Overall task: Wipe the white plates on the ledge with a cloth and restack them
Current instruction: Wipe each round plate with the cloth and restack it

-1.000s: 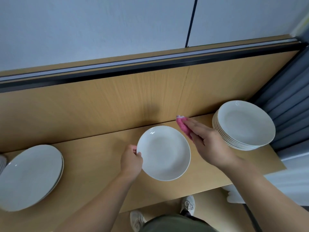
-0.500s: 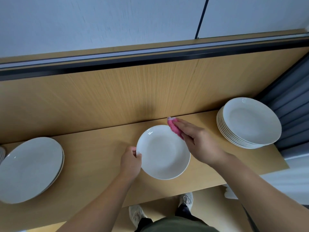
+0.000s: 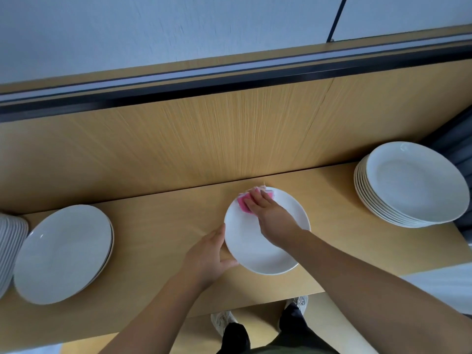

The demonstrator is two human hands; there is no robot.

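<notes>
fingers of the right hand [image 3: 270,215] are laid out flat and close together, and the pink cloth [image 3: 242,205] is pressed down under them. the cloth is held against the far edge of the plate [image 3: 258,251], right under the fingertips. the plate lies under that hand, and most of its white middle shows on the near side of the wrist. the left hand [image 3: 207,254] is seen just to the left of the right wrist, and its fingers and thumb are curled round the plate's rim, so the plate is held in place. the plate is rested on the ledge [image 3: 158,226]. well off to the right of the right hand a tall stack [image 3: 413,185] of white plates is found. well off to the left of the left hand a short stack [image 3: 63,251] is found.

the wiping step is judged to be in hand, with this one plate only partly done. next, the cloth should be swept round the whole dish toward the near rim with a soft push, while the rim is gripped firmly. after that the plate would need to be lifted and set square on a stack. which stack is meant for wiped plates cannot be told.
</notes>
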